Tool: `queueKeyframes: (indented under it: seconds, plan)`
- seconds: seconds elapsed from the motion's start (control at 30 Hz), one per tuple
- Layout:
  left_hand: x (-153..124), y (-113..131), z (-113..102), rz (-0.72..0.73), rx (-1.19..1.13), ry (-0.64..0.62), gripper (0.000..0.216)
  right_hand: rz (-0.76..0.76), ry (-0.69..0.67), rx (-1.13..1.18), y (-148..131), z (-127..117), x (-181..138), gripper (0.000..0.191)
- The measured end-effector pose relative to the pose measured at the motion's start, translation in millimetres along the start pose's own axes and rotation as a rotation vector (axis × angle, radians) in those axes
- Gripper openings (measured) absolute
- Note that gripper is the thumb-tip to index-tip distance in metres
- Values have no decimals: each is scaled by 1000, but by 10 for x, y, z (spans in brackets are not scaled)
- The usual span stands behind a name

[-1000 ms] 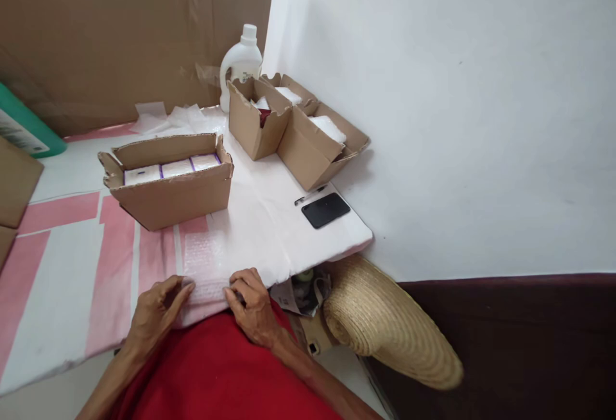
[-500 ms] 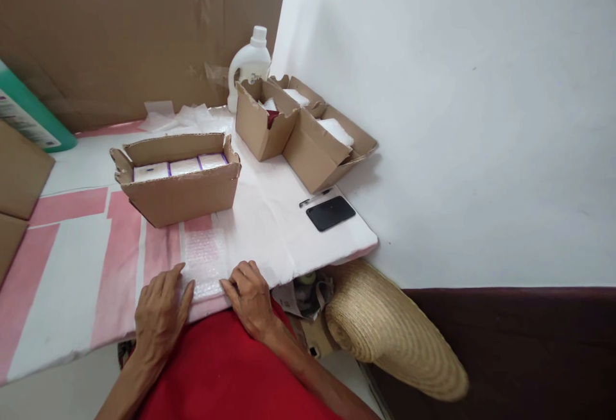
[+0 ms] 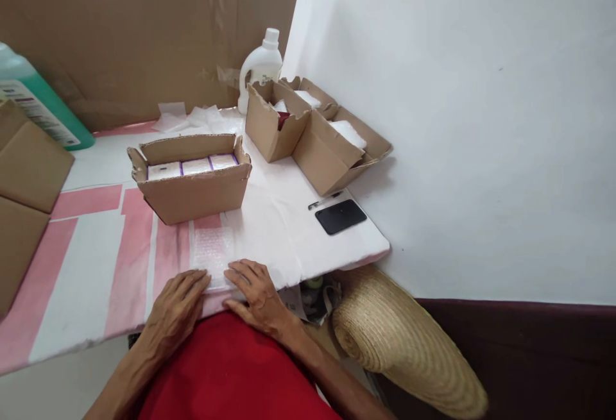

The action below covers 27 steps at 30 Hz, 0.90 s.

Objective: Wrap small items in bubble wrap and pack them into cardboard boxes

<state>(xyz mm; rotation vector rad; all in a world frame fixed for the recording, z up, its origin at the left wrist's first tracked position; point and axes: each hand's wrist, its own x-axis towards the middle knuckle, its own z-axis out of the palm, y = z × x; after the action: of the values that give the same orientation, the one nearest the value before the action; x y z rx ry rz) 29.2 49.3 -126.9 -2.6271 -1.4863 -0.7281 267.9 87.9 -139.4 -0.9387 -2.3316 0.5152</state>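
Note:
A small sheet of bubble wrap (image 3: 212, 254) lies flat on the table near its front edge. My left hand (image 3: 177, 306) rests on the table at the sheet's near left corner, fingers stretched flat. On the near right corner lies my right hand (image 3: 254, 294), fingers also spread and pressing down. Just beyond the sheet stands an open cardboard box (image 3: 191, 183) with white packets edged in purple lined up inside.
Two more open boxes (image 3: 308, 134) with white padding stand at the back right by a white jug (image 3: 262, 66). A black phone (image 3: 341, 216) and a pen (image 3: 325, 200) lie near the right edge. A green bottle (image 3: 36, 109) and flat cardboard (image 3: 26, 183) sit left. A straw hat (image 3: 404, 343) hangs below.
Both hands went from curled fingers gripping the bubble wrap's near edge to lying flat on it. The view has shifted slightly, so everything sits further right.

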Motion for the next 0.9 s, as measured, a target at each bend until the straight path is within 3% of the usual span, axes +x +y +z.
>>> queueKeyframes:
  seconds: [0.1, 0.23, 0.3, 0.43, 0.53, 0.6, 0.7, 0.8, 0.9]
  plan:
    - [60, -19, -71, -96, -157, -23, 30, 7, 29, 39, 44, -16, 59, 26]
    - [189, -10, -138, -508, -443, -117, 31, 150, 110, 182, 35, -24, 163, 10]
    - [267, -23, -117, -675, -505, -104, 39, 262, 168, 239, 39, 14, 225, 8]
    - [384, -82, -11, -776, -489, -13, 45, 420, 258, 266, 105, 158, 363, 9]
    - [395, -70, 38, -698, -307, 98, 45, 470, 263, 212, 158, 235, 437, 11]
    - [359, -9, 59, -554, -94, 198, 43, 475, 249, 173, 160, 250, 462, 12]
    - [249, 107, 134, -237, 109, 139, 49, 440, 275, 62, 90, 251, 478, 17]
    - [120, 134, 281, -71, 171, 20, 54, 248, 296, -127, -14, 256, 465, 35]
    - [51, 39, 392, -28, 216, 61, 54, -4, 122, -159, -22, 231, 417, 51]
